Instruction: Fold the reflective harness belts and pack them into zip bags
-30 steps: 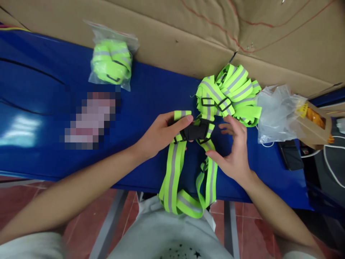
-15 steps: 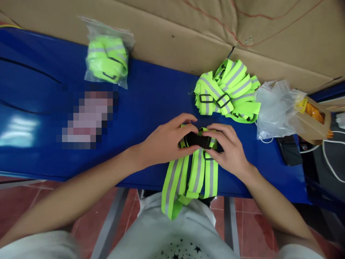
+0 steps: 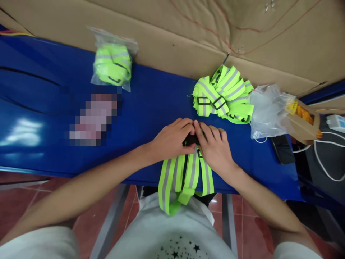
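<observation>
Close to the front edge of the table, my left hand [image 3: 174, 141] grips a neon yellow-green reflective strap [image 3: 192, 174] at its bunched upper end, thumb and fingers curled around a black piece [image 3: 191, 139]. My right hand [image 3: 215, 145] is closed over the other side of that same end, its fingers bent and lying across it. Both hands cover most of the black piece. Loops of the strap, with a grey stripe down the middle, hang below my hands over the table edge.
On the blue table [image 3: 151, 93] lie a heap of similar straps [image 3: 223, 95], a bagged strap [image 3: 113, 66], clear plastic bags [image 3: 265, 111], a cardboard box [image 3: 304, 118] and a dark phone [image 3: 283, 149]. A pixelated object [image 3: 95, 117] is at left. A cardboard wall [image 3: 172, 46] stands behind.
My right hand has shifted left and closed over the bunched end, its fingers now against my left hand's. The black piece is more covered. The view has shifted slightly.
</observation>
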